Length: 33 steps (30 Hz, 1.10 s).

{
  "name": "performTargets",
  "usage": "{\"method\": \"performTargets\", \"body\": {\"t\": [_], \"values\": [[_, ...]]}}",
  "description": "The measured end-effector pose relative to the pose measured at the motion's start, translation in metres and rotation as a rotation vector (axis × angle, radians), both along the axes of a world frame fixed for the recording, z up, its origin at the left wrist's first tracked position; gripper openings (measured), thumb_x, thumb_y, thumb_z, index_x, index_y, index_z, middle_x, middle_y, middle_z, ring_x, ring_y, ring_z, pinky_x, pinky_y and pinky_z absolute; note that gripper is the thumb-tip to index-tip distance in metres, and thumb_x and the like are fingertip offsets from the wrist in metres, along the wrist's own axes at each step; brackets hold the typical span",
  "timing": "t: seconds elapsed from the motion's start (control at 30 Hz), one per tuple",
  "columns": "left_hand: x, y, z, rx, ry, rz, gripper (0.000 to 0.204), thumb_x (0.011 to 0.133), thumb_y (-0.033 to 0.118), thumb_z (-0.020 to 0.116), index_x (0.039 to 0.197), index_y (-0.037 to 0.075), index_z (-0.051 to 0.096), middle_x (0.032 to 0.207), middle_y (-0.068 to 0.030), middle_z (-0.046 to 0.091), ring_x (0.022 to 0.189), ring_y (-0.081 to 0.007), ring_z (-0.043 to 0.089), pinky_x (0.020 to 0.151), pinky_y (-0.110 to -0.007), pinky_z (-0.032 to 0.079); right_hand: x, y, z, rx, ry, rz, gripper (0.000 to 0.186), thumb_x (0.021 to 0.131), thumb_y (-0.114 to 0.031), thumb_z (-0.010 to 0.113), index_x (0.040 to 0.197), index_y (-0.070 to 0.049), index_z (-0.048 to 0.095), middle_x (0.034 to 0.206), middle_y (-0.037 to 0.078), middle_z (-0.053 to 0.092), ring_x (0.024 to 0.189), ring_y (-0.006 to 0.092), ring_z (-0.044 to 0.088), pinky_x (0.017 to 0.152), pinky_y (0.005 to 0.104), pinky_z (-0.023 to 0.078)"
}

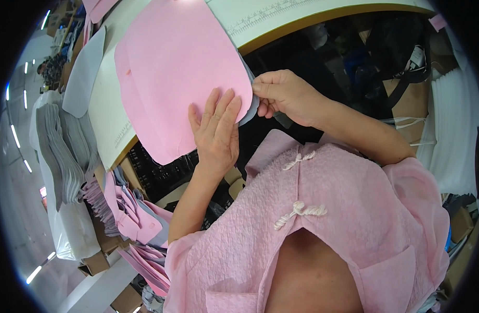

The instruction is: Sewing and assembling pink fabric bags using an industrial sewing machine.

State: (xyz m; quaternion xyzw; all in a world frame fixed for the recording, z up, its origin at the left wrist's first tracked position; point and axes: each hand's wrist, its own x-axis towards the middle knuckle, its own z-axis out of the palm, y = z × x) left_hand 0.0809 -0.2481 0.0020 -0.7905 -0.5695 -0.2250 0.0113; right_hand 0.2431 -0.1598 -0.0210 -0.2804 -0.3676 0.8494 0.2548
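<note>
A large pink fabric panel with rounded corners lies on the white tabletop, its near part reaching past the table edge. Another pink layer shows along its left side, and a grey layer peeks out beneath its right edge. My left hand rests flat on the panel's near right part, fingers stretched out. At the right edge, my right hand pinches the border of the panel between thumb and fingers. Whether the grey layer is also in that pinch, I cannot tell.
The white table has printed ruler markings and a curved edge. A grey cut piece hangs over its left side. Stacked grey pieces and pink and grey pieces stand left. A black bag and white foam sheets are right.
</note>
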Motion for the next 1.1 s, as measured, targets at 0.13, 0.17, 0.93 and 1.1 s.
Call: {"method": "performTargets", "body": {"t": [0.13, 0.17, 0.93, 1.1], "values": [[0.003, 0.001, 0.005, -0.017, -0.029, -0.011, 0.035, 0.077, 0.010, 0.054, 0.112, 0.004, 0.053, 0.116, -0.0114, 0.053, 0.113, -0.0285, 0.046, 0.099, -0.049, 0.015, 0.002, 0.002, -0.009, -0.041, 0.118, 0.064, 0.019, 0.088, -0.019, 0.048, 0.085, -0.003, 0.057, 0.074, 0.004, 0.058, 0.064, 0.0092, 0.055, 0.059, 0.0197, 0.044], [0.004, 0.000, 0.006, -0.025, -0.052, -0.012, 0.035, 0.077, 0.012, 0.055, 0.112, 0.004, 0.053, 0.116, -0.0119, 0.053, 0.113, -0.0284, 0.045, 0.099, -0.049, 0.015, 0.002, 0.002, -0.009, -0.071, 0.155, 0.064, 0.020, 0.088, -0.019, 0.048, 0.088, -0.001, 0.058, 0.075, 0.005, 0.058, 0.064, 0.0097, 0.055, 0.057, 0.0200, 0.044], [0.011, 0.003, -0.001, 0.136, -0.101, 0.043, 0.019, 0.077, 0.002, 0.054, 0.096, 0.005, 0.058, 0.099, -0.0062, 0.061, 0.101, -0.0221, 0.055, 0.096, -0.043, 0.021, 0.000, 0.007, -0.006, 0.098, -0.006, 0.068, 0.012, 0.080, -0.013, 0.061, 0.078, -0.002, 0.060, 0.068, 0.004, 0.059, 0.057, 0.0080, 0.054, 0.056, 0.0189, 0.046], [0.012, 0.004, 0.001, 0.172, -0.070, 0.046, 0.018, 0.077, 0.003, 0.055, 0.095, 0.006, 0.058, 0.099, -0.0055, 0.061, 0.100, -0.0217, 0.056, 0.095, -0.044, 0.021, 0.000, 0.010, -0.001, 0.111, -0.078, 0.104, 0.012, 0.079, -0.011, 0.060, 0.082, 0.000, 0.061, 0.069, 0.004, 0.059, 0.057, 0.0086, 0.055, 0.057, 0.0191, 0.046]]}}
